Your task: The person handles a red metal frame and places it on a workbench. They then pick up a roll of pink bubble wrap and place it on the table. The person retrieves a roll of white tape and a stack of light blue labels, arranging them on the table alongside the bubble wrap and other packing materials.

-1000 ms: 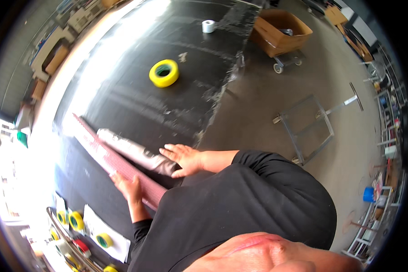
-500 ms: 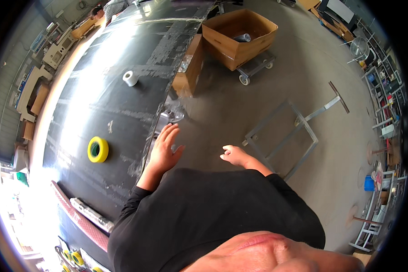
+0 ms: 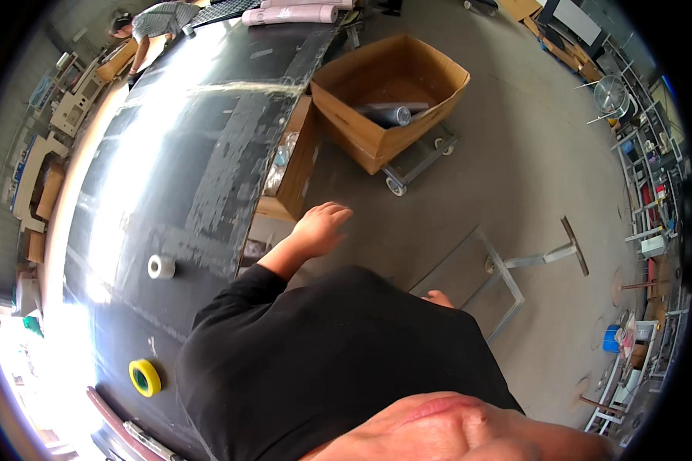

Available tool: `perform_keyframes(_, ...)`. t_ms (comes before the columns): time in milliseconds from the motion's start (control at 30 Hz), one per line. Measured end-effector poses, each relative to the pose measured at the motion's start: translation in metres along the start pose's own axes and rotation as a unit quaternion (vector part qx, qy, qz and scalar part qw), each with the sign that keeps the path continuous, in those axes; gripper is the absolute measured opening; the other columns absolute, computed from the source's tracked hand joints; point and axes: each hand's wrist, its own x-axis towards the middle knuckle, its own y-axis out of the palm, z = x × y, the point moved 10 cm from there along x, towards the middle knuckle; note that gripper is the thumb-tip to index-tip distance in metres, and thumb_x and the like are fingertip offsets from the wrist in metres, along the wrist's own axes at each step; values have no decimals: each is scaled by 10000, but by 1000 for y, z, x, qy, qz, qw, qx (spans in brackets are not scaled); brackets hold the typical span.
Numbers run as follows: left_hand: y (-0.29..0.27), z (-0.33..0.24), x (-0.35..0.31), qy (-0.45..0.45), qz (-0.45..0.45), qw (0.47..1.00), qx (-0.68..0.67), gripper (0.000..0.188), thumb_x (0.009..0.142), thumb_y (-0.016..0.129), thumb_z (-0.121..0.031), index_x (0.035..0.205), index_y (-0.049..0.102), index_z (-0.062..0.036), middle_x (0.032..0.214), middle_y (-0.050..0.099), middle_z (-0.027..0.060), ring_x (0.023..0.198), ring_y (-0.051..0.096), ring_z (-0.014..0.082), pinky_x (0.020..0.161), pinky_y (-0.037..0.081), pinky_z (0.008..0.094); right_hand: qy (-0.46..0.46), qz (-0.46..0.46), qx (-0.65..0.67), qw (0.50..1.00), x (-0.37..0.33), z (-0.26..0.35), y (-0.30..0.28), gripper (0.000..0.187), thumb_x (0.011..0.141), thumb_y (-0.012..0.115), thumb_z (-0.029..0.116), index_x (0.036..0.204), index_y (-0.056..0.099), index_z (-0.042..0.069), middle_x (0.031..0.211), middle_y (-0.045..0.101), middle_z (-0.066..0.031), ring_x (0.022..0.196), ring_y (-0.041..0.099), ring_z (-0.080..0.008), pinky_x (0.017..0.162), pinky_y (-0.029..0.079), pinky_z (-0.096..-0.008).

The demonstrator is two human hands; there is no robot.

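My left hand [image 3: 321, 229] is in the air beside the table's right edge, just right of a narrow open carton [image 3: 294, 165] that holds clear plastic. It looks empty, its fingers stretched out and slightly blurred. Of my right hand [image 3: 438, 298] only a small part shows past my black top, near a grey metal frame cart [image 3: 515, 296] on the floor; its fingers are mostly hidden. Ahead, a large open cardboard box [image 3: 361, 142] rests on a wheeled dolly [image 3: 419, 170], with dark wrapped rolls [image 3: 392, 115] inside.
The long black table [image 3: 200, 207] runs along my left, bearing a white tape roll [image 3: 161, 266] and a yellow tape roll [image 3: 144, 377]. Pink rolls [image 3: 292, 15] lie at its far end. Another person [image 3: 158, 21] leans at the far left. Metal shelving [image 3: 646, 192] lines the right side.
I have moved forward: the box and dolly are nearer, and the tape rolls have slid back in view. My left hand has swung right past the table edge; my right hand has dropped mostly behind my body.
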Motion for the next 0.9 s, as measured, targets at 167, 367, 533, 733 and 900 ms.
perform_keyframes(167,15,-8,165,88,38,993,-70,516,749,712,-150,1223,562,-14,1201,598,177,1163,545,351,992,446,439,71,-17,125,990,59,-7,-85,562,882,660,311,1312,511,-17,1212,618,-199,1109,595,-300,926,476,-394)
perform_keyframes(367,-65,-93,366,255,-66,956,-126,571,760,707,-129,1285,511,-22,1131,638,150,952,631,354,817,515,420,90,5,109,990,183,14,-191,536,901,625,312,1298,514,-31,1237,595,-223,1143,563,-341,954,451,-423)
perform_keyframes(533,-161,-200,479,522,-179,801,-230,516,846,683,-154,1298,490,3,1090,648,148,853,647,312,729,520,414,24,25,7,999,295,92,-328,519,917,596,313,1286,517,-43,1257,575,-244,1172,537,-376,977,431,-448)
perform_keyframes(733,-182,-228,599,586,-307,670,-336,224,942,574,-77,1155,601,-15,898,652,128,689,624,231,610,501,330,-166,-18,-65,984,406,284,-472,514,883,659,283,1282,543,-21,1146,644,-195,1074,605,-299,926,478,-391)
perform_keyframes(900,-163,-193,713,556,-362,684,-303,200,932,601,-103,1118,606,-30,850,651,114,663,617,217,621,505,323,-157,10,-95,983,526,370,-545,507,857,702,263,1274,569,9,1076,687,-143,986,651,-219,870,515,-342)
